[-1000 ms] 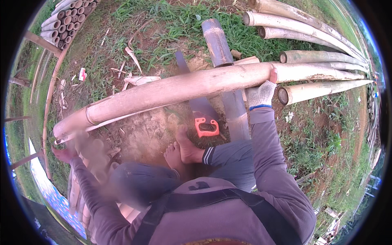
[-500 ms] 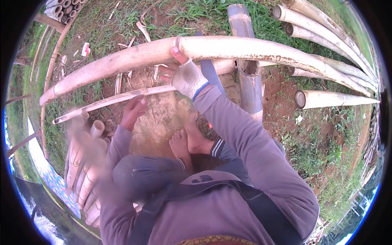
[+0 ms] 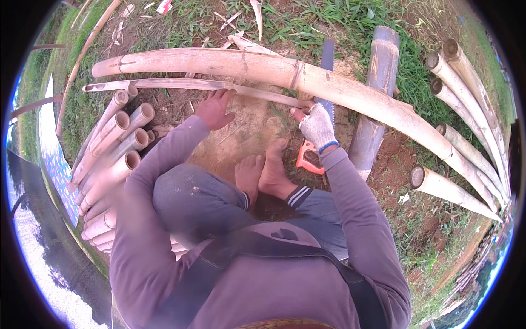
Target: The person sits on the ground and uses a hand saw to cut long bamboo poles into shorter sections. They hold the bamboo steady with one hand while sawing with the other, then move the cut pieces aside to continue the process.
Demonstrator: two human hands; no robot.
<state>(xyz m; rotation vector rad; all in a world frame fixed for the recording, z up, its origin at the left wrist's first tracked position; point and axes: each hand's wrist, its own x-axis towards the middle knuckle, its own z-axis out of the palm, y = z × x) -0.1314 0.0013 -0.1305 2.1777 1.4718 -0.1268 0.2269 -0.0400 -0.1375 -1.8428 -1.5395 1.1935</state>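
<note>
A thin split bamboo strip (image 3: 164, 83) runs crosswise in front of my feet, on the near side of a thick pale bamboo pole (image 3: 219, 61). My left hand (image 3: 215, 109), bare, is open, with its fingertips at the strip's near edge and the thumb apart. At the strip's right end, my right hand (image 3: 316, 125) in a white knitted glove is closed around it, thumb and fingertips bare. A handsaw with an orange handle (image 3: 310, 158) lies just below that hand. Its blade (image 3: 327, 60) passes under the thick pole, which hides part of it.
Under the thick pole on the right lies a grey bamboo length (image 3: 382, 60). Cut bamboo tubes (image 3: 116, 127) are stacked at my left. More long poles (image 3: 463, 71) lie at the far right. Bamboo offcuts (image 3: 256, 16) litter the grass beyond. My bare feet (image 3: 274, 172) rest on the dirt.
My right hand has come off the thick pole down to the strip's right end. My left hand has moved up to the strip. The saw's handle has come into view, and the view has shifted.
</note>
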